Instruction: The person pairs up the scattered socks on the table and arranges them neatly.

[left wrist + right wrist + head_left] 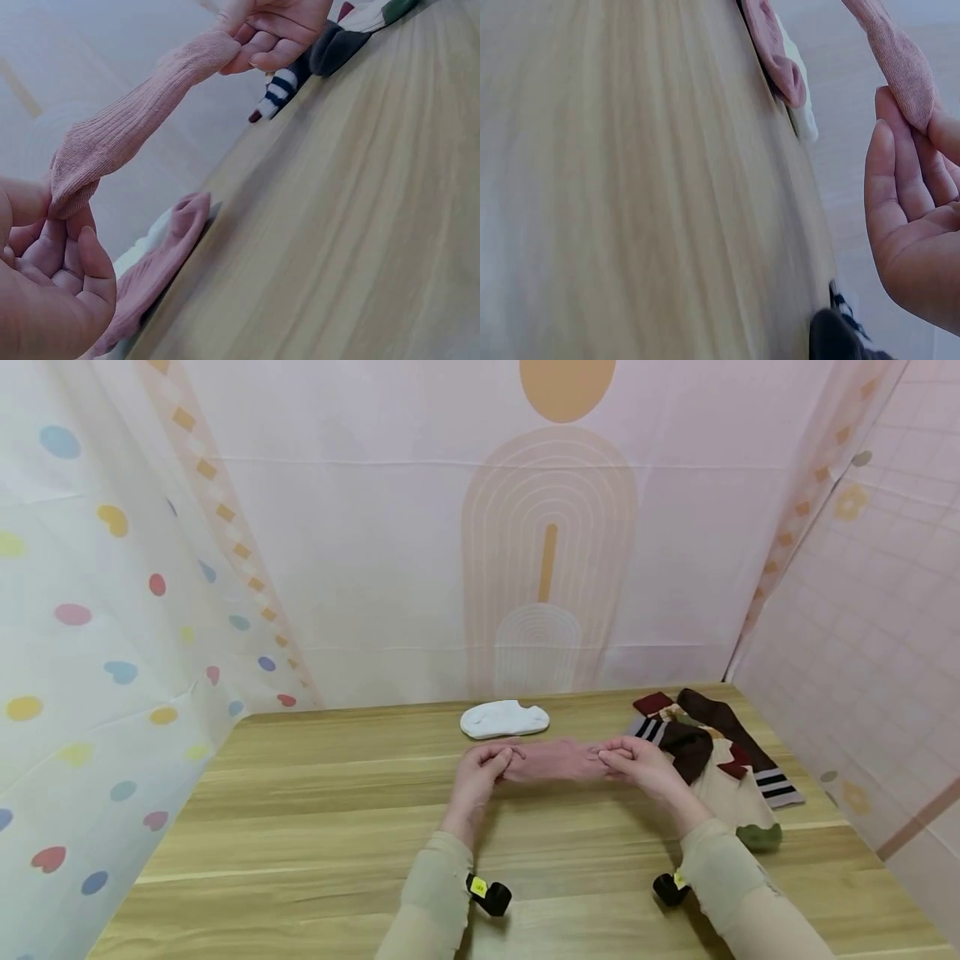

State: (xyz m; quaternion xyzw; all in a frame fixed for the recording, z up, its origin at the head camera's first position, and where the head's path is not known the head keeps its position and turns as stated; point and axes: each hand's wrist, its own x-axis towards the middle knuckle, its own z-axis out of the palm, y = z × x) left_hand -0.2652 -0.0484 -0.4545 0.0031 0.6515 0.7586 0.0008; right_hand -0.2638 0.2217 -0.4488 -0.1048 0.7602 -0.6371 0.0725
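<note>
A ribbed pink sock [553, 761] is stretched sideways above the wooden table. My left hand [482, 768] pinches one end between thumb and fingers, and the right hand [643, 765] pinches the other end. In the left wrist view the held sock [124, 127] slants up from the left hand [56, 277] to the right. Below it on the table lies a second pink sock [161, 262], largely hidden behind the held one in the head view. Beside that second sock, toward the back edge, rests a white ankle sock [504, 719].
To the right lies a loose pile of socks: a dark brown one with striped cuff [716, 714], a cream patterned one [731, 793] and other dark red and striped parts. The wooden table [315, 827] ends at a patterned curtain [375, 568] behind it.
</note>
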